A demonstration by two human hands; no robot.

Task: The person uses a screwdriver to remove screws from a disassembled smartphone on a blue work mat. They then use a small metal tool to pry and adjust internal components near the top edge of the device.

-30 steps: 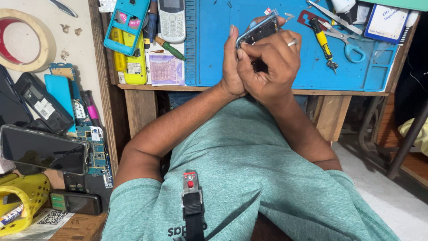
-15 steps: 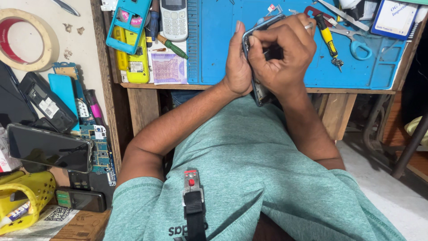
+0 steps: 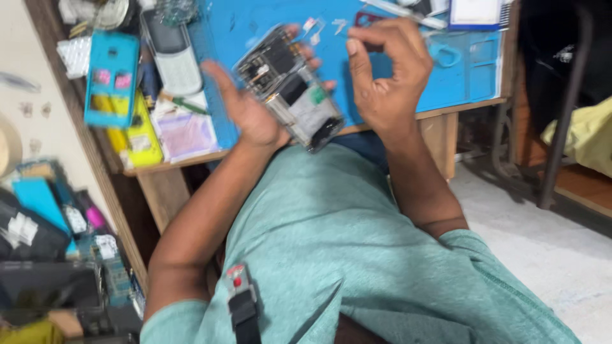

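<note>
Your left hand (image 3: pixel 252 118) cradles the opened mobile phone with its bare circuit board and grey frame (image 3: pixel 290 95), grip spread wide under it, thumb clear at ten o'clock, fingertips showing past the far side. It sits over the blue work mat (image 3: pixel 255 25), just inside the wooden tabletop (image 3: pixel 446 114) edge. Your right hand (image 3: pixel 386 79) is curled at three o'clock of the phone, grip pinched closed; what it pinches I cannot tell. That board looks light, rigid and fragile, so hold it by the frame edges. Clutter crowds nine o'clock: a turquoise phone cover (image 3: pixel 111 76) and a grey keypad handset (image 3: pixel 169 51); more room at three o'clock
</note>
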